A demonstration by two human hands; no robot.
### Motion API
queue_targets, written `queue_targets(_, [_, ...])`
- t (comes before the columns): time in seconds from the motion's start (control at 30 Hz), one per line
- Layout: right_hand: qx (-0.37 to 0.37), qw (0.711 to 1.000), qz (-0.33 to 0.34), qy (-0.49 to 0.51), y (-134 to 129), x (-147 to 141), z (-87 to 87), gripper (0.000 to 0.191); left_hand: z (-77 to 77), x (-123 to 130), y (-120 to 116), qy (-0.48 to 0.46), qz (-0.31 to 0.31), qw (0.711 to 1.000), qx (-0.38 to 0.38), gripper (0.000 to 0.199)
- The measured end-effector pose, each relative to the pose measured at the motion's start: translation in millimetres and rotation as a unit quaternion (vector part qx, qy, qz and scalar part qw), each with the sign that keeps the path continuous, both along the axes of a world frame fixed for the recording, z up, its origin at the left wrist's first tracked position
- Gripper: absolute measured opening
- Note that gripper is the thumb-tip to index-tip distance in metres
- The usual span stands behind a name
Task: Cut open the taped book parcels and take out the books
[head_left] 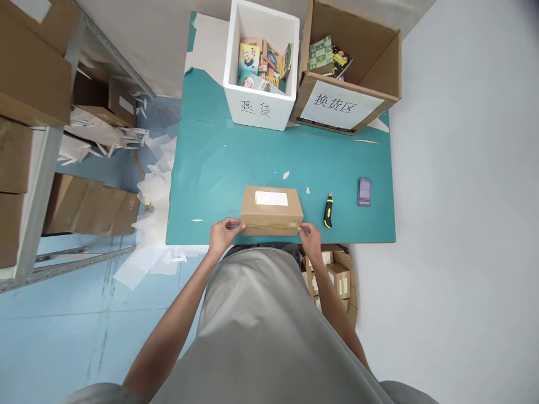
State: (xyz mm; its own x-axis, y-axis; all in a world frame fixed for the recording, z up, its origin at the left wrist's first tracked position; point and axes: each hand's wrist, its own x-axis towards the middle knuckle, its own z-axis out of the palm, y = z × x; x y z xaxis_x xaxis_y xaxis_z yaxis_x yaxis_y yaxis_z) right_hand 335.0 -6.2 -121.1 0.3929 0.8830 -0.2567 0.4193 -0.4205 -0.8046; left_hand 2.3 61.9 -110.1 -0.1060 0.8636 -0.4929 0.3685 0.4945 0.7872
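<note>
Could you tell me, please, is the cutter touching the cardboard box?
Apart. The head view shows bare green tabletop between the cutter and the right end of the cardboard box.

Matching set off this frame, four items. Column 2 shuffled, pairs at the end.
Column 1
1. carton with a white label
2. utility knife
3. back-left bin
4. back-right bin

Column 2
A. brown walls, a green patterned book inside
B. between the left hand and the right hand, fingers at both ends
C. white walls, several books inside
D. black and yellow, lying on the green table top

Pairs: 1-B, 2-D, 3-C, 4-A
</note>
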Motion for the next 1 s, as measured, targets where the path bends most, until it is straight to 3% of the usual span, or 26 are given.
queue_targets(0.1, [0.008, 1.0, 0.004, -0.006, 17.7, 6.5, 11.2, 0.035, 9.2, 7.1, 13.6, 0.009, 0.002, 1.0, 0.026, 0.032])
queue_targets(0.2, [-0.013, 1.0, 0.013, -0.022, 47.0, 11.7, 17.9, 0.036, 8.2, 14.1, 37.3, 0.042, -0.008, 0.999, 0.03, 0.029])
queue_targets(0.47, [-0.05, 0.993, 0.036, -0.104, 158.7, 19.0, 31.3, 0.025, -4.6, 31.8, 141.7, 0.079, 0.009, 0.997, 0.021, 0.03])
queue_targets(0.57, [-0.064, 0.992, 0.033, -0.101, 182.6, 19.9, 33.4, 0.024, -3.0, 37.4, 163.5, 0.1, 0.014, 0.995, 0.006, 0.029])
queue_targets(0.7, [-0.052, 0.994, 0.038, -0.083, 170.6, 20.7, 33.2, 0.023, -3.8, 33.6, 151.3, 0.07, 0.019, 0.997, 0.011, 0.032])
queue_targets(1.0, [-0.004, 1.0, 0.023, 0.002, 55.5, 14.6, 5.6, 0.035, -18.3, 6.7, 49.5, -0.071, 0.055, 0.996, -0.028, 0.063])
